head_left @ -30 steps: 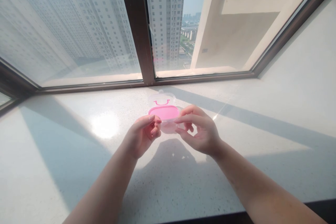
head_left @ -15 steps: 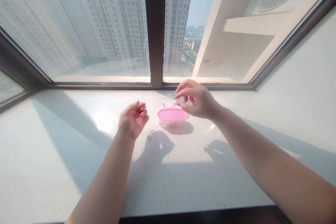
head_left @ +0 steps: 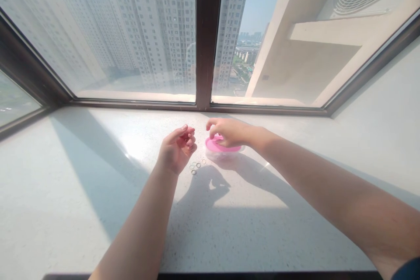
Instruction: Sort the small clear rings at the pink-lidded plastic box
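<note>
A small clear container with a pink oval top [head_left: 226, 146] stands on the white sill. My right hand [head_left: 231, 132] reaches over it from the right, its fingers bent down onto the pink top. Its lower fingertips are hidden, and what they pinch, if anything, does not show. Left of the container, my left hand [head_left: 179, 148] is raised palm inward, with its thumb against curled fingers. Anything inside them is too small to make out. Several small rings [head_left: 198, 165], dark and pale, lie on the sill between my left hand and the container.
The speckled white sill [head_left: 256, 240] runs up to a brown window frame [head_left: 205, 52] with glass panes. A white wall [head_left: 383, 109] rises on the right. Bright sunlight and hand shadows cross the sill, and a dark edge [head_left: 278, 275] borders its front.
My right hand has come down from above and behind the container onto its pink top. My left hand keeps its curled pose beside the rings. The whole view has shifted slightly.
</note>
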Available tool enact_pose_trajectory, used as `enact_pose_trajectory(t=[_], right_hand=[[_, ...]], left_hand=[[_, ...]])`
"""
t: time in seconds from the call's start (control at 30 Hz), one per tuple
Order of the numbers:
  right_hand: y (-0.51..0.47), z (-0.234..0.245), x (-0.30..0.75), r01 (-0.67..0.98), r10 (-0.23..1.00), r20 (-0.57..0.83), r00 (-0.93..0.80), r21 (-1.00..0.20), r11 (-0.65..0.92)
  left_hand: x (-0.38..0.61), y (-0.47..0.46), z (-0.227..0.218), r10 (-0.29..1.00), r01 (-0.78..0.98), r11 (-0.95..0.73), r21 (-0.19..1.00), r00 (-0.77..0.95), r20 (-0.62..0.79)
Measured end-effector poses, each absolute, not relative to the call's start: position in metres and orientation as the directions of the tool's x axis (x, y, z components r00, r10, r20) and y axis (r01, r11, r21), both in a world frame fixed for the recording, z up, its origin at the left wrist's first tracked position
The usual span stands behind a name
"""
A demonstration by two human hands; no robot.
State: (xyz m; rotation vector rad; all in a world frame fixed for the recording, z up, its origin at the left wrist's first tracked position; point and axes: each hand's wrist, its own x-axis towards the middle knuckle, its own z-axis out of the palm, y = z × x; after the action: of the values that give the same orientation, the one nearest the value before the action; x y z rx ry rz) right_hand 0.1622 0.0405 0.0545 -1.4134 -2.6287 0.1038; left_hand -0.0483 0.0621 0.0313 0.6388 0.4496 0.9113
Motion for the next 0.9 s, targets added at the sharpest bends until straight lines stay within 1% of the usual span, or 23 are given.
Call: enact_pose_trajectory(t=[0.43, 0.63, 0.9], right_hand=[[0.0444, 0.0528, 0.1641, 0.840, 0.856, 0.021, -0.517, -0.179, 0.512], [0.0428, 0.0521, 0.1630, 0.837, 0.856, 0.027, -0.516, -0.198, 0.510], [0.0406, 0.0611, 0.1678, 0.832, 0.862, 0.060, -0.503, -0.237, 0.501]], left_hand=[[-0.0492, 0.0608, 0.0303, 0.807, -0.560, 0.430, 0.708, 0.591, -0.023], [-0.0490, 0.0606, 0.0302, 0.803, -0.559, 0.417, 0.717, 0.596, -0.001], [-0.0494, 0.0593, 0.0333, 0.809, -0.558, 0.413, 0.720, 0.588, -0.007]])
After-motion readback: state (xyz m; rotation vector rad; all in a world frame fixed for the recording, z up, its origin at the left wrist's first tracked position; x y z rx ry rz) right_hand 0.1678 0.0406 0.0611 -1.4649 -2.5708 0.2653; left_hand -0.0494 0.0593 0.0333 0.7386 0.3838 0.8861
